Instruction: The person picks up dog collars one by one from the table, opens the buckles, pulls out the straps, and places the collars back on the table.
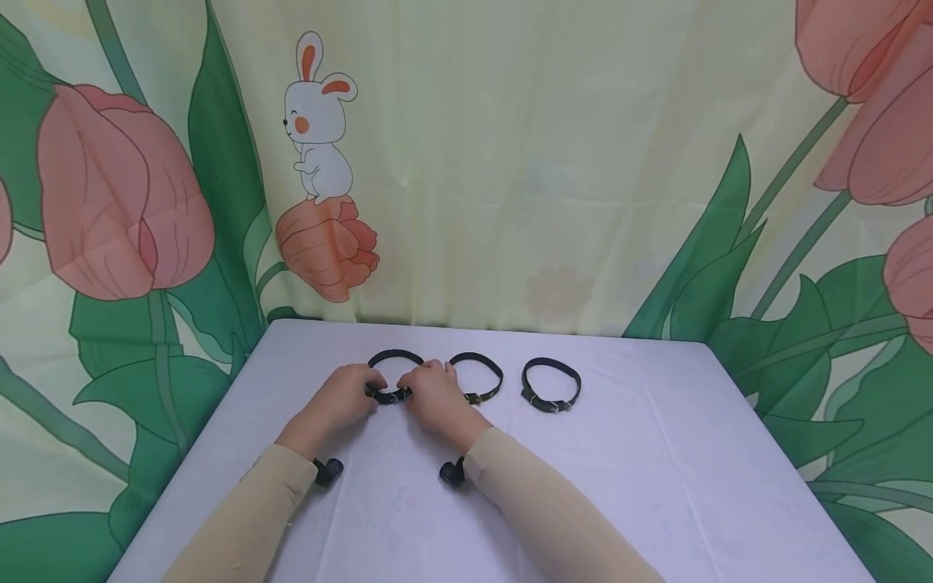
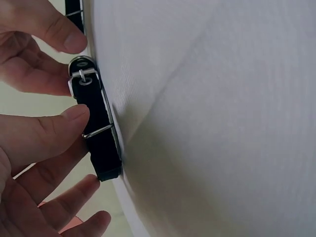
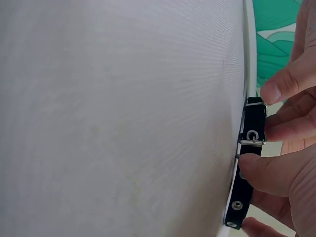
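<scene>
A black buckled collar (image 1: 389, 397), closed in a loop, stands on edge on the table at the left of a row of three. My left hand (image 1: 350, 394) pinches its front left part, thumb in front and fingers behind. On the other side of the front, my right hand (image 1: 440, 402) holds the strap with its thumb beside the metal buckle (image 3: 253, 142). In the left wrist view a metal keeper loop (image 2: 98, 131) crosses the strap below the left thumb. Eyelet holes (image 3: 237, 205) show along the strap under the right hand.
A second black collar (image 1: 497, 376) stands just right of my right hand, which partly covers it. Farther right is a third collar (image 1: 551, 362), also buckled in a loop. A white cloth (image 1: 619, 486) covers the table; a curtain (image 1: 510, 162) printed with tulips and a rabbit hangs behind it.
</scene>
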`<state>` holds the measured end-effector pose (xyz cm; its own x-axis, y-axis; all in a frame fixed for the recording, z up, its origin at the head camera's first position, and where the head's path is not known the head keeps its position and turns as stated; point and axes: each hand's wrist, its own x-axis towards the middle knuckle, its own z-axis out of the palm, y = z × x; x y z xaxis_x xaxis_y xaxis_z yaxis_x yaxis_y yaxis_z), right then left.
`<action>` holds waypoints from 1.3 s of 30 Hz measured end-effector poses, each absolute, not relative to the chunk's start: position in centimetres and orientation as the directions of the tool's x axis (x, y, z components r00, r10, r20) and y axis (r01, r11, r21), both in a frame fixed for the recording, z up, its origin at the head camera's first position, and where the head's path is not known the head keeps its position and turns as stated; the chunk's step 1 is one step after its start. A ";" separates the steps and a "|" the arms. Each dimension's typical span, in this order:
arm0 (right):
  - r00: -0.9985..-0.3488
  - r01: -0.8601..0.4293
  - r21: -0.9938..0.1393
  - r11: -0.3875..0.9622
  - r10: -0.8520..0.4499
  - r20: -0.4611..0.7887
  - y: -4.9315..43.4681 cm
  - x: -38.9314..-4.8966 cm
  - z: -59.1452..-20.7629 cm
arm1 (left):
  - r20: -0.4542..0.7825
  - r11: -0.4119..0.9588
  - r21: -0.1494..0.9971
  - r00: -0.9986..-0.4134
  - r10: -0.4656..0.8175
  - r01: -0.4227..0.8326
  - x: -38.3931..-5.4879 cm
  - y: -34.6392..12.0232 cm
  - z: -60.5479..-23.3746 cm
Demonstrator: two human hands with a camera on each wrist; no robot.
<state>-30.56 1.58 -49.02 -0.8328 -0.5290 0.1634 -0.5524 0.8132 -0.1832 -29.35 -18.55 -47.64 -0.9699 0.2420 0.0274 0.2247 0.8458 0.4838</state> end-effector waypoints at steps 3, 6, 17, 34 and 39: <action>-0.834 -0.551 -0.184 0.814 -0.527 0.163 1.6 -30.6 -49.0 | 0.032 0.845 0.482 -0.968 0.248 0.232 -29.3 -18.5 -47.8; -0.835 -0.549 -0.187 0.815 -0.525 0.164 1.6 -30.4 -48.9 | 0.031 0.849 0.476 -0.969 0.244 0.229 -29.1 -18.4 -47.8; -0.850 -0.527 -0.263 0.808 -0.497 0.177 2.1 -30.1 -48.3 | 0.026 0.850 0.485 -0.975 0.219 0.204 -27.8 -17.9 -46.9; -0.845 -0.535 -0.346 0.771 -0.488 0.219 2.8 -29.8 -47.3 | 0.187 0.815 0.475 -0.943 0.276 0.333 -27.5 -18.1 -46.5; -0.836 -0.548 -0.333 0.767 -0.495 0.236 3.2 -29.7 -46.9 | 0.224 0.805 0.476 -0.934 0.278 0.354 -27.2 -17.9 -46.2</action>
<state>-29.74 3.16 -46.95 -0.8364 -0.4946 0.2363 -0.5479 0.7675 -0.3328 -27.19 -17.86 -46.20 -0.9341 0.2777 0.2243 0.3537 0.8052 0.4759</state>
